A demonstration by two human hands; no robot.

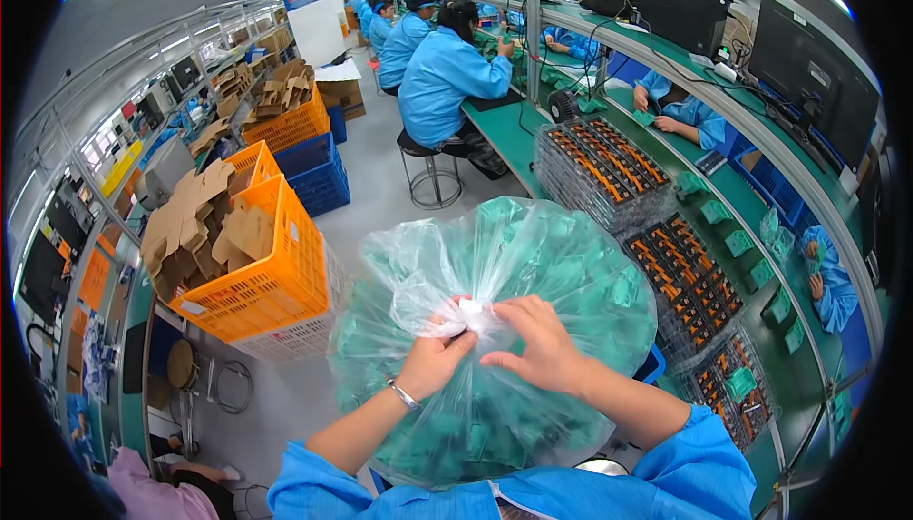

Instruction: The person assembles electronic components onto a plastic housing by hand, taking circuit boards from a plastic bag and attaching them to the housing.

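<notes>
A large clear plastic bag [561, 263], bulging with many green pieces, fills the middle of the view in front of me. Its mouth is gathered into a bunched neck at the center. My left hand [435, 358], with a silver bracelet on the wrist, is closed around that neck, thumb and fingers pinching the film. At the other side of the neck, my right hand [542, 344] rests against the gathered plastic. Its fingers are stretched out and the thumb stands apart. What the pieces in the bag are cannot be made out through the film.
Orange crates [276, 282] of flattened cardboard stand on the left, beside a blue crate [317, 177]. To the right, stacked clear trays [604, 163] with black and orange parts sit by a green workbench [761, 330]. People in blue coats sit along the benches ahead and at right.
</notes>
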